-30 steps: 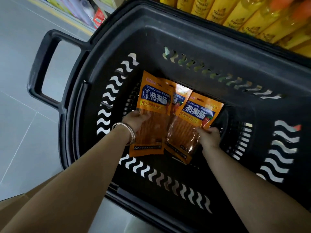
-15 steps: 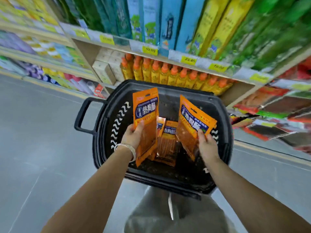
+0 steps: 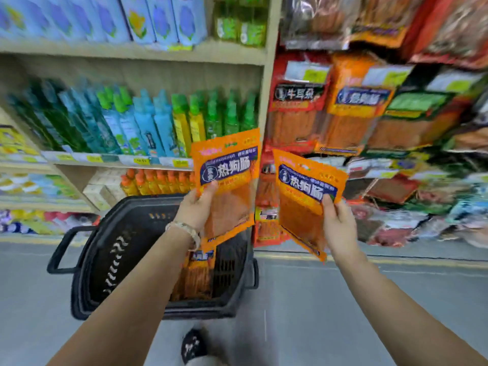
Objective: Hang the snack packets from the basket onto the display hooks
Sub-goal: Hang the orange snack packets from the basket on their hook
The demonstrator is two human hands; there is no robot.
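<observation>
SHOP AISLE: A person holds up an orange snack packet in each hand, seen from a head-worn camera. The left hand [image 3: 196, 207], with a pale beaded bracelet [image 3: 184, 229] at the wrist, grips the left packet [image 3: 229, 165] at centre frame. Its thumb lies across the front just below the dark blue label and its fingers curl behind; the packet stands nearly upright. The right hand [image 3: 339, 223] pinches the right packet [image 3: 303, 191] near its right edge, thumb on the front, and this packet tilts with its top leaning left. The two packets are near each other but do not touch.

Below them, at lower centre left, a black plastic basket [image 3: 126, 233] with a loop handle on its left side stands on the grey floor [image 3: 317, 299]. More orange packets [image 3: 196, 276] of the same kind lie inside it, partly hidden by the left forearm.

On the right of the frame, hanging snack packets [image 3: 353, 112] in orange, red and green crowd a display; the hooks themselves are lost in blur. On the left, wooden shelves hold green, blue and yellow bottles [image 3: 148, 128] and, one shelf lower, orange-capped bottles [image 3: 155, 180]. A dark shoe [image 3: 194, 344] shows at the bottom edge.
</observation>
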